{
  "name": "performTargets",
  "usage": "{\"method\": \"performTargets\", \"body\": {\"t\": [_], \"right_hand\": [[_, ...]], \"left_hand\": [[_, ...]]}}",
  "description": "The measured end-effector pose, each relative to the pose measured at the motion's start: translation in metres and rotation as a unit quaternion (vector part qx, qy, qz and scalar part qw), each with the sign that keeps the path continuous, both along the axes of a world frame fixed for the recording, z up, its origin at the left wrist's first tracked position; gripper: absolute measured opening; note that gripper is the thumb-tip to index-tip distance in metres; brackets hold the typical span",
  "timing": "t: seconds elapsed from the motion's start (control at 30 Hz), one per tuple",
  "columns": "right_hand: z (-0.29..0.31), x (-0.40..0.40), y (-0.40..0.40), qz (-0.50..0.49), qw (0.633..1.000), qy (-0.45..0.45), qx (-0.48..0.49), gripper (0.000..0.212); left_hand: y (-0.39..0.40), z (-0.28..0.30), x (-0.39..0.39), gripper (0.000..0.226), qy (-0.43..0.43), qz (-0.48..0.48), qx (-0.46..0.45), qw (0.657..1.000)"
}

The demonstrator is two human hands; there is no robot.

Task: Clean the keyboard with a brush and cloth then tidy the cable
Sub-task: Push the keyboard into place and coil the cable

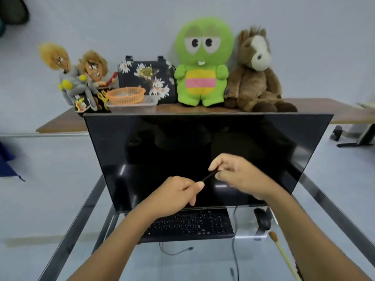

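A black keyboard (194, 224) lies on the glass desk in front of the dark monitor (203, 142). Both my hands are raised in front of the screen. My left hand (176, 191) and my right hand (241, 175) each pinch one end of a short stretch of thin black cable (209, 177) held taut between them. More black cable (234, 248) hangs under the glass to the right of the keyboard, and a loose plug end (178, 251) lies below it. A brush (281, 252) with a pale yellow handle rests at the desk's right. No cloth is visible.
A black mouse (262, 219) sits right of the keyboard. Behind the monitor a wooden shelf (324, 110) carries plush toys, a floral bag (146, 78) and an orange basket (125, 95). The glass desk's metal frame (81, 216) runs along both sides.
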State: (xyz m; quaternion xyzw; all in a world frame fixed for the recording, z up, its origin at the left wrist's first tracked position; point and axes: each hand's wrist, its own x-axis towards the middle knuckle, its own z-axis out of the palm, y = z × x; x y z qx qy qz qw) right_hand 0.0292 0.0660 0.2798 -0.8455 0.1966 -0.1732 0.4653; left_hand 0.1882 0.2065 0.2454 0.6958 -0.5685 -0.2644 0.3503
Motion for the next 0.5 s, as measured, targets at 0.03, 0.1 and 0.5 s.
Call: {"method": "performTargets", "body": {"t": [0.03, 0.1, 0.5], "right_hand": [[0.008, -0.004, -0.007, -0.008, 0.999, -0.022, 0.023, 0.012], [0.021, -0.004, -0.016, -0.005, 0.996, -0.063, 0.068, 0.014], [0.042, 0.035, 0.0, 0.022, 0.997, -0.009, -0.072, 0.021]], "left_hand": [[0.002, 0.01, -0.005, 0.048, 0.114, -0.037, 0.014, 0.993], [0.003, 0.034, -0.019, 0.038, 0.334, -0.126, -0.01, 0.934], [-0.05, 0.132, -0.037, 0.034, 0.453, 0.051, -0.307, 0.836]]}}
